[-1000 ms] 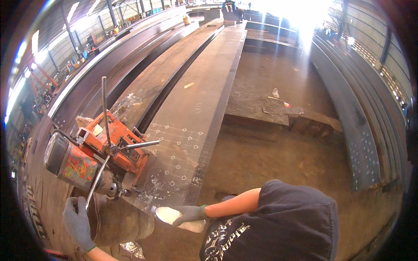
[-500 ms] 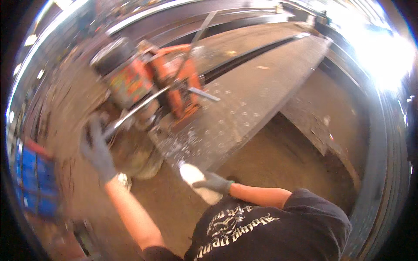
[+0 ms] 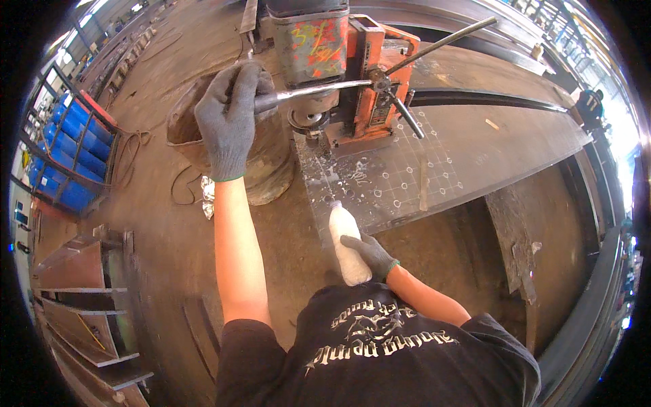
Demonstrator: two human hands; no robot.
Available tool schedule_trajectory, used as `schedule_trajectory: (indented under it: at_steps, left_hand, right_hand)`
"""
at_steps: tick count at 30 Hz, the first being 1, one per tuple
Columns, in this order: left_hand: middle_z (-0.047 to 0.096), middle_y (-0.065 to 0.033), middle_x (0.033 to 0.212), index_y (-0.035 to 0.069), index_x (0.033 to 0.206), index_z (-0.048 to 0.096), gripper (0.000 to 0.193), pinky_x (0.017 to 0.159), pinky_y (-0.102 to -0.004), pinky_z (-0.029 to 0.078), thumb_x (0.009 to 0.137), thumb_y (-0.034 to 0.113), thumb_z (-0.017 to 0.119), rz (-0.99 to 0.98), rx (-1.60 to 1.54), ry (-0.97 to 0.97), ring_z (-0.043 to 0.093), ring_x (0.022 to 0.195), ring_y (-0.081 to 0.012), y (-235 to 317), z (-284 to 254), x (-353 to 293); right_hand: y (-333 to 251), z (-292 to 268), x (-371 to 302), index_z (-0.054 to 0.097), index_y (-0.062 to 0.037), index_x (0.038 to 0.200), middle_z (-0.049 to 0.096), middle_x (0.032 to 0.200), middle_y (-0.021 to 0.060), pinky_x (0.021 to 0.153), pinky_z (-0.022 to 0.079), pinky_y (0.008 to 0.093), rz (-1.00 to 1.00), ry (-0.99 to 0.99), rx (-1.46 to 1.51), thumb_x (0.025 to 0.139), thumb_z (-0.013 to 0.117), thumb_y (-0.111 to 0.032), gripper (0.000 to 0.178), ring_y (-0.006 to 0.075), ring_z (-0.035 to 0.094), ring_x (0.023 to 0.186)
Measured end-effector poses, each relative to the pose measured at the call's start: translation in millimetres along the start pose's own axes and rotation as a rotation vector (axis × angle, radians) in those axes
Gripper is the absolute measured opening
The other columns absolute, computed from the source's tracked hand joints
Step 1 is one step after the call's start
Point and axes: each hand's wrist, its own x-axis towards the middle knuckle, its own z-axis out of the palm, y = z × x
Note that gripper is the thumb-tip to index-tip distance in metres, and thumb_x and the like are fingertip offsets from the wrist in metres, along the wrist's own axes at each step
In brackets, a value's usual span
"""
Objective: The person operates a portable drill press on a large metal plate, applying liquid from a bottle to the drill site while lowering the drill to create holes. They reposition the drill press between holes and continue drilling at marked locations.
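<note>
Work judged under way. Left hand (image 3: 230, 122): gloved, fingers curled round the near end of a lever (image 3: 319, 90) on the orange drill (image 3: 383, 81); how hard it grips, cannot tell. Right hand (image 3: 369, 252): gloved, wrapped round a whitish bottle (image 3: 351, 254) from its right side, neck pointing away from the body, toward the steel plate (image 3: 468, 169).

Drill stands on the plate, ahead of both hands and between them. Pale flecks (image 3: 319, 176) lie beyond the bottle's neck; some cutting probably done. Rows of chalked circles (image 3: 405, 185), ahead and right of the right hand, look uncut, so most marks seem left; too small to be sure.

Containers: bottle looks pale throughout; cannot separate wall from contents, level unreadable. Brown drum (image 3: 268, 173), right of the left wrist and partly behind that hand: inside not made out. Blue cylinders (image 3: 85, 136) stand caged, well left of the left hand; contents unknown.
</note>
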Motion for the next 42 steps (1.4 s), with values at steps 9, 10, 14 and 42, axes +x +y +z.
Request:
schedule_trajectory:
  at_steps: [9, 10, 14, 42]
  left_hand:
    - [0.076, -0.0053, 0.082, -0.002, 0.111, 0.077, 0.025, 0.061, -0.0251, 0.058, 0.107, 0.021, 0.069, 0.061, 0.005, -0.016, 0.071, 0.072, -0.0098, -7, -2, 2]
    - [0.076, -0.0053, 0.081, -0.002, 0.111, 0.077, 0.025, 0.061, -0.0252, 0.058, 0.107, 0.022, 0.07, 0.067, 0.022, -0.019, 0.072, 0.071, -0.0101, -4, -2, 2]
    - [0.076, -0.0055, 0.079, -0.002, 0.112, 0.078, 0.026, 0.06, -0.0255, 0.059, 0.106, 0.023, 0.07, 0.015, -0.002, 0.014, 0.073, 0.068, -0.0109, -4, -1, 0]
    - [0.075, -0.0091, 0.078, -0.005, 0.105, 0.077, 0.028, 0.059, -0.0301, 0.06, 0.105, 0.022, 0.072, 0.18, -0.038, -0.074, 0.073, 0.07, -0.0147, 41, 44, 47]
  right_hand:
    - [1, 1, 4, 0.058, 0.004, 0.145, 0.071, 0.124, 0.0121, 0.086, 0.06, 0.0364, -0.017, 0.038, -0.006, 0.099, 0.077, -0.037, 0.064, 0.0193, 0.07, 0.103]
    - [-1, 2, 3, 0.057, 0.0042, 0.145, 0.071, 0.124, 0.012, 0.086, 0.06, 0.0364, -0.014, 0.037, 0.003, 0.099, 0.077, -0.037, 0.065, 0.0192, 0.07, 0.103]
    - [-3, 1, 3, 0.056, 0.0045, 0.147, 0.071, 0.125, 0.0119, 0.088, 0.059, 0.0363, -0.015, 0.035, -0.02, 0.099, 0.077, -0.037, 0.066, 0.0191, 0.07, 0.104]
    - [3, -11, 12, 0.055, 0.0065, 0.146, 0.069, 0.13, 0.0146, 0.09, 0.058, 0.0362, -0.064, 0.021, -0.106, 0.099, 0.074, -0.044, 0.071, 0.0212, 0.07, 0.106]
